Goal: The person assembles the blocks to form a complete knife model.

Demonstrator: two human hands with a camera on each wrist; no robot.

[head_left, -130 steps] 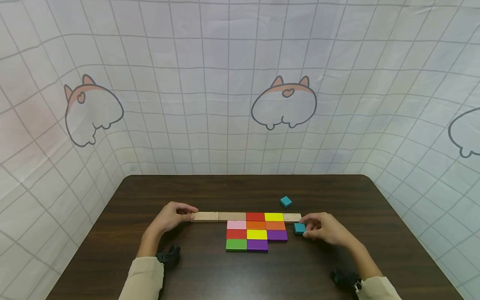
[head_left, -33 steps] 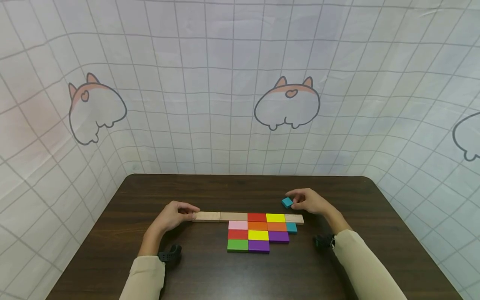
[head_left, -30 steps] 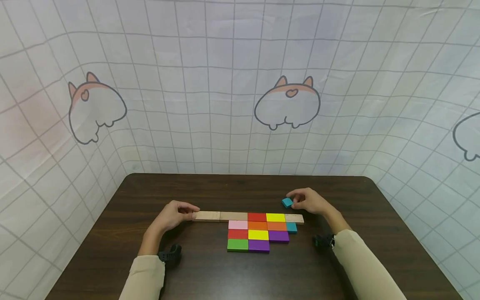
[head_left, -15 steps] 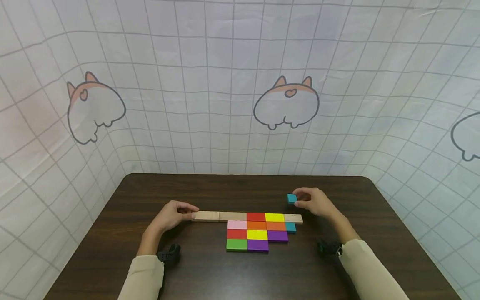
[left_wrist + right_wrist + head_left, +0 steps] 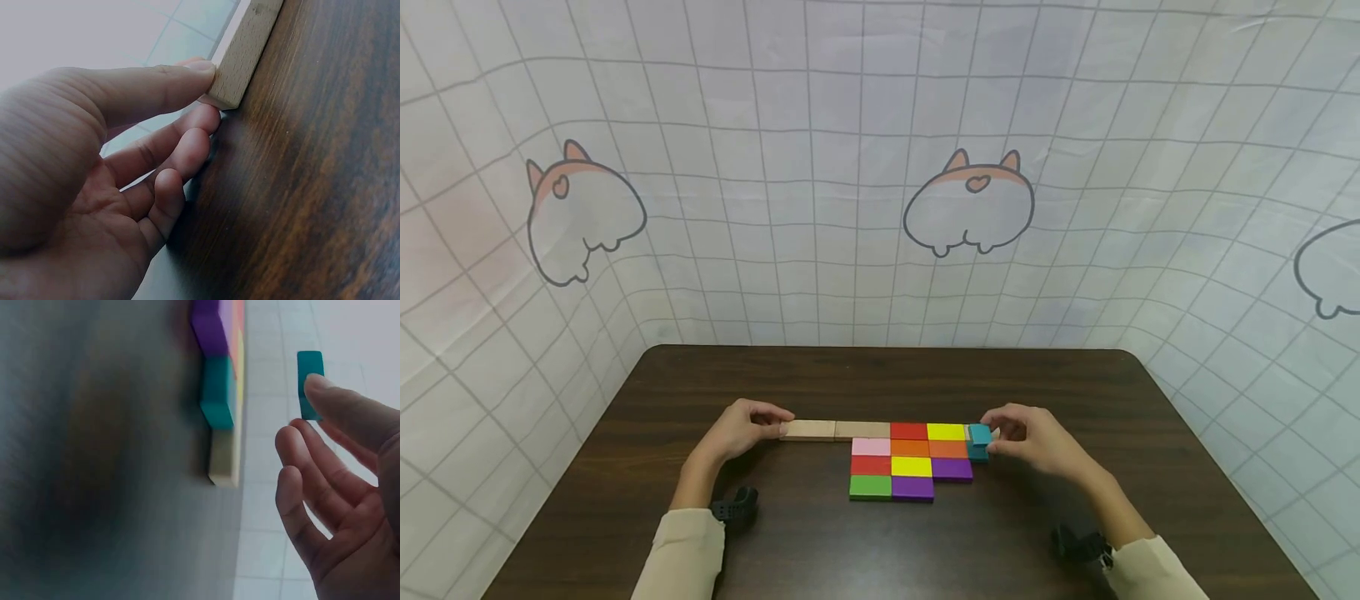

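My left hand (image 5: pixel 735 435) pinches the left end of a plain wooden block (image 5: pixel 808 431), thumb and fingers on its end in the left wrist view. My right hand (image 5: pixel 1047 442) pinches a small teal block (image 5: pixel 980 434) between thumb and fingers. The right wrist view shows this held teal block (image 5: pixel 310 387) raised clear of the row. Another teal block (image 5: pixel 977 455) lies against the right orange block (image 5: pixel 948 449). In the head view the held block partly covers the plain block at the row's right end, seen as a pale block (image 5: pixel 223 456) in the right wrist view.
Coloured blocks lie flat together: red (image 5: pixel 908 432), yellow (image 5: pixel 946 432), pink (image 5: pixel 870 447), green (image 5: pixel 870 487) and purple (image 5: pixel 912 488) among them. A second plain block (image 5: pixel 862 430) continues the back row. The dark wooden table (image 5: pixel 790 550) meets a grid-patterned curtain (image 5: pixel 775 250) behind.
My right hand let go of one teal block beside the orange one, took the second from farther back, lifted it and brought it nearer, over the row's right end. My left hand stays put.
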